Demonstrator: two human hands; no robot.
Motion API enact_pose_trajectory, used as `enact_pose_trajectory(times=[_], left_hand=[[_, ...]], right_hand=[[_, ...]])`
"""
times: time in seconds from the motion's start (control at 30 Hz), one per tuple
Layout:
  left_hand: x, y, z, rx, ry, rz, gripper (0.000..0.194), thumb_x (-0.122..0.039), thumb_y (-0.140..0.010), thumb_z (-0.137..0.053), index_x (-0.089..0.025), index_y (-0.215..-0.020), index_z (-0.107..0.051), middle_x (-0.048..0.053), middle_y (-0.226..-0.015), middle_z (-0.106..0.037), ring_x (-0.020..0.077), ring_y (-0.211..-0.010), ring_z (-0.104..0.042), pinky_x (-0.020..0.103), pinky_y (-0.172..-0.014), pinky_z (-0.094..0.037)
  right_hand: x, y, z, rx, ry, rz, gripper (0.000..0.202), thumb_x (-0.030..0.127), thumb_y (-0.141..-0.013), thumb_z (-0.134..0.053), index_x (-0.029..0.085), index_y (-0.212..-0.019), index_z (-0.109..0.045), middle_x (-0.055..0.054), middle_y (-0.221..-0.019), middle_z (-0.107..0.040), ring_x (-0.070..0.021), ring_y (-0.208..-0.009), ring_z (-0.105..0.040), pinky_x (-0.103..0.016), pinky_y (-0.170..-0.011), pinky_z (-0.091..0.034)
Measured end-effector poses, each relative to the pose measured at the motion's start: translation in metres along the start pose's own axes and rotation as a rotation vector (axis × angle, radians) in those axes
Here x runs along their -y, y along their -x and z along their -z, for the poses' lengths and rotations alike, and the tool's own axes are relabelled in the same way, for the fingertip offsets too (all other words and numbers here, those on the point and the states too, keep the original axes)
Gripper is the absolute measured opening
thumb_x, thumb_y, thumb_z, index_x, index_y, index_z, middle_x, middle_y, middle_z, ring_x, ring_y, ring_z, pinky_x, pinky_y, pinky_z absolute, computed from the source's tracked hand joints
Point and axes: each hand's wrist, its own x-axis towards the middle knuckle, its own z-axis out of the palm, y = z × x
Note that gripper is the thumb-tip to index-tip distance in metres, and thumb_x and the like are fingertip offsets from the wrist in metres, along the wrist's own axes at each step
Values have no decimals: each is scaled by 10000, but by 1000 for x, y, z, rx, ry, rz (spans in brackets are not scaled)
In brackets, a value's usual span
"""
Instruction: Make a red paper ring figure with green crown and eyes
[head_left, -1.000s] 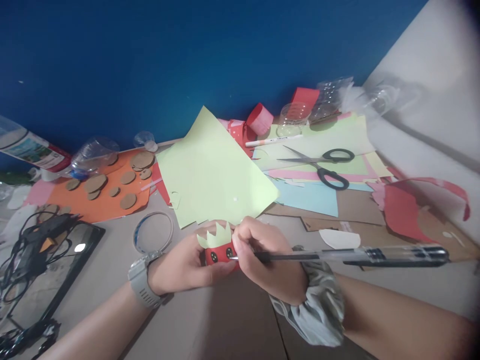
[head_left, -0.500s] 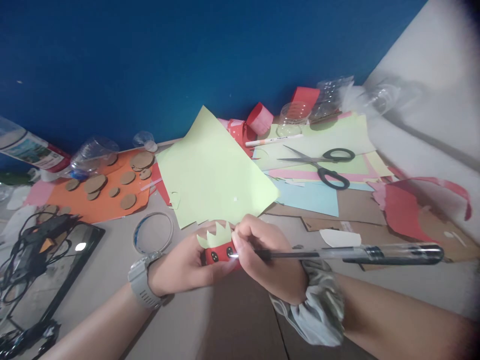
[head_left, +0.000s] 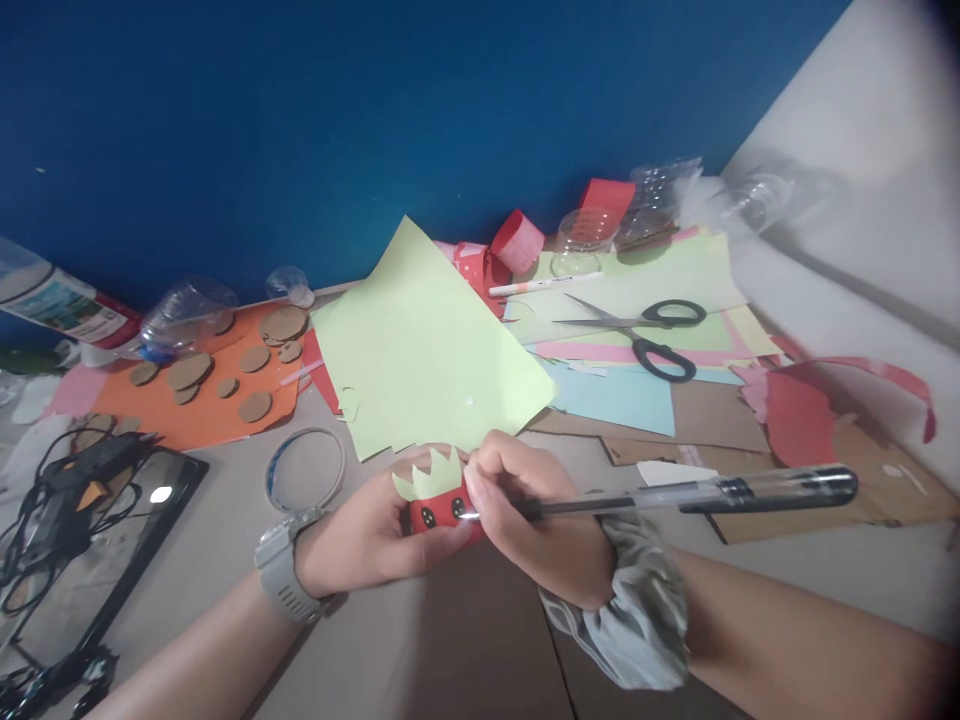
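My left hand [head_left: 375, 545] is closed around a small red paper roll [head_left: 441, 508]. The roll carries a pale green zigzag paper crown [head_left: 435, 478] on top and two black eyes with light dots. A black pen [head_left: 675, 497] is pinched in my right hand [head_left: 525, 505], its tip at the right-hand eye and its long clear barrel pointing right. The fingers of my right hand rest against the roll's right edge. My palm hides the back of the roll.
Behind my hands lies a pale green sheet [head_left: 427, 350]. Black scissors [head_left: 645, 330] rest on coloured papers to the right. On the left are a tape roll [head_left: 343, 470], cardboard discs [head_left: 189, 371] on orange paper, and a dark device [head_left: 112, 560] with cables.
The pen's rear end has swung slightly up and to the left, while its tip stays at the right-hand eye. My left hand holds the roll in nearly the same place.
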Motion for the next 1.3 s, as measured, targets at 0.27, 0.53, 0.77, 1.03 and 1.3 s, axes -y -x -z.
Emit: enact_pose_trajectory(times=[0.27, 0.53, 0.77, 1.03, 1.3], left_hand=[[0, 1, 0, 7, 3, -9, 75, -245, -904, -580, -172, -902, -564, 48, -931, -582, 186, -858, -564, 314, -833, -488], [1, 1, 0, 4, -14, -2, 60, -229, -899, -586, -171, -901, -575, 51, -939, -595, 190, -876, -575, 319, -847, -491], [1, 1, -1, 2, 9, -4, 83, -236, -901, -589, -173, -956, -587, 65, -987, -614, 201, -908, -589, 323, -853, -496], [1, 1, 1, 5, -1, 8, 69, -208, -890, -590, -172, -949, -584, 49, -960, -588, 186, -882, -577, 306, -826, -491], [0, 1, 0, 14, -18, -24, 50, -189, -900, -544, -194, -943, -567, 19, -960, -576, 188, -879, -578, 298, -835, -489]], right_hand=[[-1, 0, 0, 2, 6, 13, 311, 84, -852, -512, 233, -671, -308, 74, -577, -329, -94, -497, -281, -252, -459, -233], [-1, 2, -3, -36, -20, -28, 266, 124, -875, -512, 237, -690, -358, 67, -572, -349, -105, -491, -300, -262, -448, -239], [0, -1, 0, -6, -4, -1, 312, 100, -841, -525, 236, -667, -304, 72, -568, -326, -99, -498, -276, -259, -454, -230], [0, 1, -3, -72, 3, -10, 273, 123, -871, -511, 231, -677, -352, 75, -579, -340, -96, -503, -302, -248, -467, -251], [2, 0, 0, -12, -1, 3, 302, 82, -823, -509, 239, -678, -295, 67, -575, -325, -102, -499, -281, -262, -457, -239]])
